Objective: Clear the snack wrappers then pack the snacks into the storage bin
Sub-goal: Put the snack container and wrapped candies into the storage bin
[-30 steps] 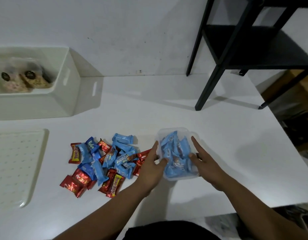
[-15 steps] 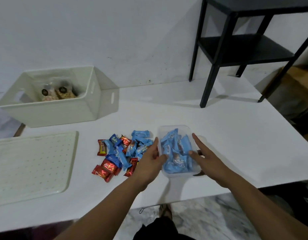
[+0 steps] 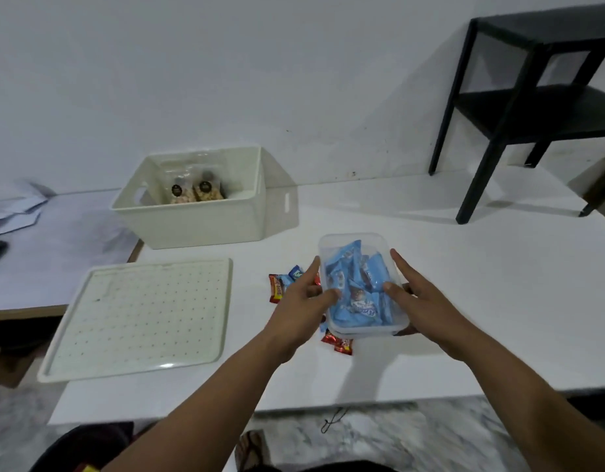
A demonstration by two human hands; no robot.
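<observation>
Both hands hold the clear plastic container (image 3: 358,284), heaped with blue-wrapped snacks (image 3: 357,291), above the table (image 3: 464,301) in front of the cream storage bin (image 3: 195,212): the left hand (image 3: 306,301) clasps its left side with the thumb over the rim, the right hand (image 3: 415,298) its right side, thumb inside and fingers along the wall. The container has no lid and the packets rise above its rim, so a tilt on the way to the bin could, I think, spill some out; the smooth walls might also slip between the hands. Loose red and blue snacks (image 3: 280,287) lie under and left of the container, and a dropped packet would land among them. Compared with half a second ago, the container has risen off the table and now covers most of that pile, and the bin and its perforated lid (image 3: 141,315) sit nearer the middle of view.
</observation>
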